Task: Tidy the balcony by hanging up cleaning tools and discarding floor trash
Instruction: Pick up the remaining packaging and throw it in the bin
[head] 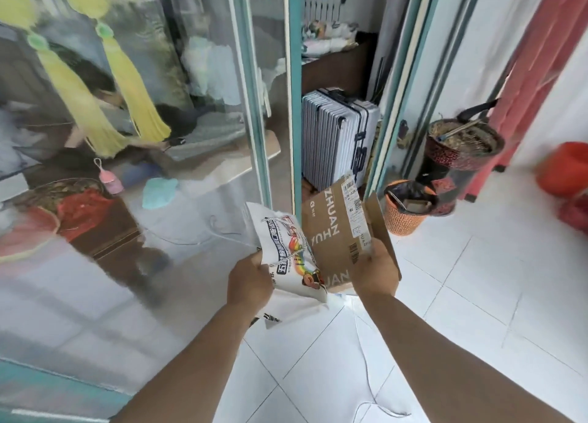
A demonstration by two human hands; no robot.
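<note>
- Brown flattened cardboard box with white lettering and a shipping label, clamped in the right hand; fingers wrapped round its lower edge, thumb over the front face.
- White printed paper bag with rope handles and a colourful cartoon print, pinched closed in the left hand at its lower left corner; bag sags, a loose part hangs below the wrist.
- Both trash pieces are held up together at mid-frame, edges touching or overlapping, well above the white tiled floor.
- Target, as I judge it: orange mesh waste basket with black liner, standing on the floor just right of the teal sliding-door frame, ahead and to the right of the hands. Some card scraps already sit inside.
- Step in hand looks like carrying floor trash to the bin; nothing dropped yet.
- To do it well: the cardboard looks wider than the basket mouth, so fold it or feed it in edge-first and upright, not flat.
- Crumple the bag first, or tuck it against the cardboard, so the handles do not snag on the rim.
- Mind the dark patterned basket of dried stalks and tools right behind the bin; a wide swing could knock it.
- A thin white cord trails on the tiles underfoot; trip risk, may also be trash.
- Striped grey suitcase inside the doorway, not involved.
</note>
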